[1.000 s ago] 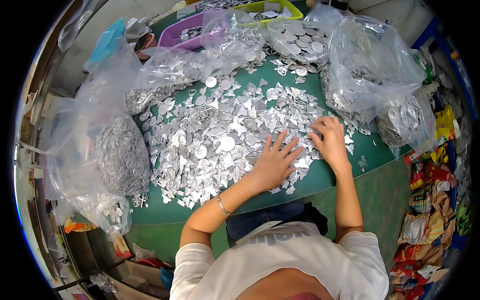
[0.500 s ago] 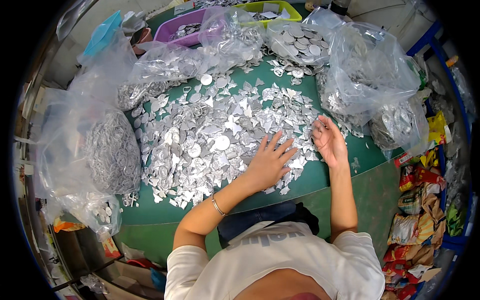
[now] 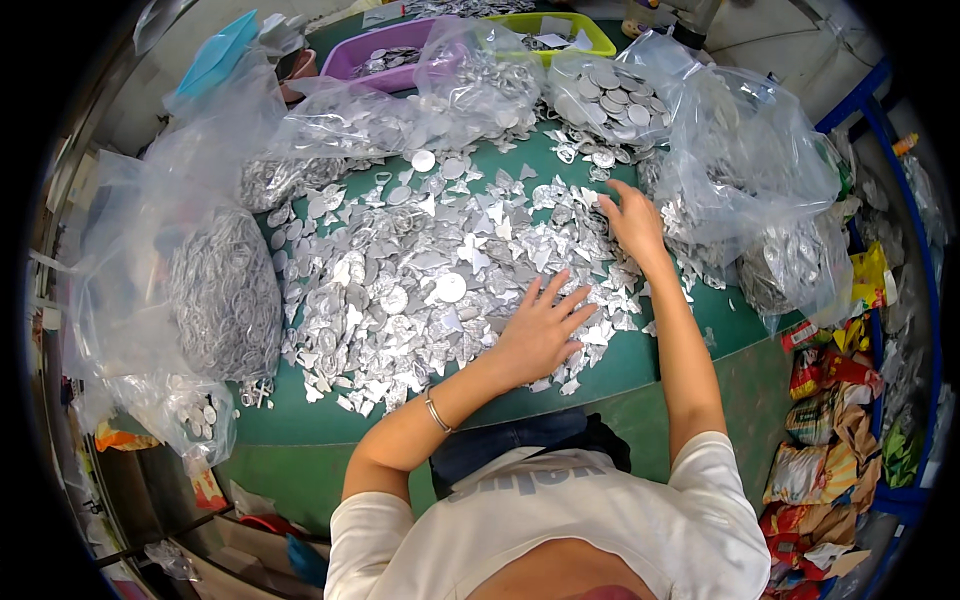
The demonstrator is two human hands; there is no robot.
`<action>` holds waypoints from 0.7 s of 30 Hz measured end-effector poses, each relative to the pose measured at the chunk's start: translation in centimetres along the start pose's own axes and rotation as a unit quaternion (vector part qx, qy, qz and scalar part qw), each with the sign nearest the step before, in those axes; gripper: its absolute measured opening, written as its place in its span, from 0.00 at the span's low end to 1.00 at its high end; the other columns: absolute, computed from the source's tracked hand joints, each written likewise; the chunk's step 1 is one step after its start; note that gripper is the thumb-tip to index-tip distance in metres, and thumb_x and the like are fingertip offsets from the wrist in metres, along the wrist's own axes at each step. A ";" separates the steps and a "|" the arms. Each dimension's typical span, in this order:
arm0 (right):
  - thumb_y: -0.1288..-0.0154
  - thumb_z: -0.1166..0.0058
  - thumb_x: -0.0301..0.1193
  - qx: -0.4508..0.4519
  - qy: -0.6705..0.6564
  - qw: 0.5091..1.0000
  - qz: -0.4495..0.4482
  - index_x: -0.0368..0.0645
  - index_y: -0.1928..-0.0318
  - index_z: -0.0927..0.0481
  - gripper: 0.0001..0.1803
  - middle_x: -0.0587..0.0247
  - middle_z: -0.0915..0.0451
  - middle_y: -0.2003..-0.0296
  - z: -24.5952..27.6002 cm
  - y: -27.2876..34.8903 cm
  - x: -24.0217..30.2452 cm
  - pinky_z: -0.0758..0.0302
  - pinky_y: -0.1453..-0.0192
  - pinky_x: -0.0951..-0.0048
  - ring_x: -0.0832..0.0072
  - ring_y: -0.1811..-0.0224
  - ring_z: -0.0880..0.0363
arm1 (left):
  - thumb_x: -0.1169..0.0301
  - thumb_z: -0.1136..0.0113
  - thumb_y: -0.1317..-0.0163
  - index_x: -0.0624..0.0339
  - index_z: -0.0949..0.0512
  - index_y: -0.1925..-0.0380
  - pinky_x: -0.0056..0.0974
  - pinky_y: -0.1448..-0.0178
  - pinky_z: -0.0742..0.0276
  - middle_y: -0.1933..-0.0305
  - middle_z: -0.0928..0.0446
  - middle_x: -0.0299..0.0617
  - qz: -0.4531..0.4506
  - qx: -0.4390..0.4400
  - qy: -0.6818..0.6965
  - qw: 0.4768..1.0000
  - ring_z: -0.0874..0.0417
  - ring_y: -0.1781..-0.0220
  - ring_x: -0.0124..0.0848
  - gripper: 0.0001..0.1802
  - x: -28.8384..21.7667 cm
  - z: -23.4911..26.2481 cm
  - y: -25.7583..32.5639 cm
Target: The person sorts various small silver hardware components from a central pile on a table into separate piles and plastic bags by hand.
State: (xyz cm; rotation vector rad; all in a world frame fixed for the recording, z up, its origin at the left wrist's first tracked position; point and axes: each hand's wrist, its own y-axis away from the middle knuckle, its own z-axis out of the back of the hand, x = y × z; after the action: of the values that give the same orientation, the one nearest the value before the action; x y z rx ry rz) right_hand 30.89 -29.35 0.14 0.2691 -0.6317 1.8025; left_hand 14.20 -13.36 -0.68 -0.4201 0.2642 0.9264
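Note:
A wide heap of small silver metal pieces [image 3: 400,275], some round and some star- or animal-like in outline, is spread over the green table [image 3: 330,420]. My left hand [image 3: 545,330] lies on the near right part of the heap, its fingers spread. Farther off, my right hand [image 3: 632,222] reaches to the heap's far right edge, beside a clear bag [image 3: 740,160] of metal pieces. Its thumb and forefinger stand apart over the pieces, and I see nothing held in it; the other fingers are partly hidden.
Clear bags full of silver pieces ring the heap, including a large bag [image 3: 225,295] on the left and a bag of discs [image 3: 610,100] at the back. Behind stand a purple bin [image 3: 345,62] and a yellow-green bin [image 3: 597,38]. Coloured packets [image 3: 800,470] hang at the right.
My right hand has moved away from me and slightly left, turning from palm up to palm down. My left hand stays resting on the heap. The view has shifted slightly.

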 end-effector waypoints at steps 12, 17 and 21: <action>0.48 0.41 0.36 0.099 -0.111 0.988 -0.041 0.39 0.73 0.19 0.12 0.54 0.21 0.80 0.7 -0.9 -1.1 0.30 0.70 0.66 0.60 0.76 0.22 | 0.62 0.39 0.47 0.54 0.34 0.42 0.58 0.33 0.50 0.35 0.41 0.43 -0.002 -0.004 0.010 1.000 0.49 0.31 0.49 0.30 0.0 0.0 0.0; 0.50 0.38 0.40 0.160 -0.057 0.985 -0.025 0.39 0.71 0.20 0.15 0.53 0.22 0.81 2.7 0.2 0.1 0.29 0.68 0.62 0.58 0.74 0.22 | 0.62 0.39 0.47 0.54 0.34 0.42 0.57 0.33 0.51 0.35 0.41 0.43 0.002 -0.004 0.011 1.000 0.49 0.31 0.49 0.30 -0.1 0.1 0.2; 0.49 0.39 0.44 0.101 0.056 0.993 0.000 0.41 0.71 0.20 0.17 0.49 0.22 0.78 0.7 0.4 2.2 0.27 0.65 0.57 0.52 0.70 0.21 | 0.62 0.39 0.47 0.54 0.34 0.43 0.58 0.33 0.50 0.35 0.41 0.43 -0.003 -0.011 0.012 1.000 0.49 0.31 0.49 0.30 0.0 0.0 0.1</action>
State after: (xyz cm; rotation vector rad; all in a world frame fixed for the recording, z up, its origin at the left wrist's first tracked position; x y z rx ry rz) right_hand 29.67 -28.03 1.71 0.3012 -0.3708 1.8698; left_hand 14.10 -13.27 -0.73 -0.4529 0.2743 0.9201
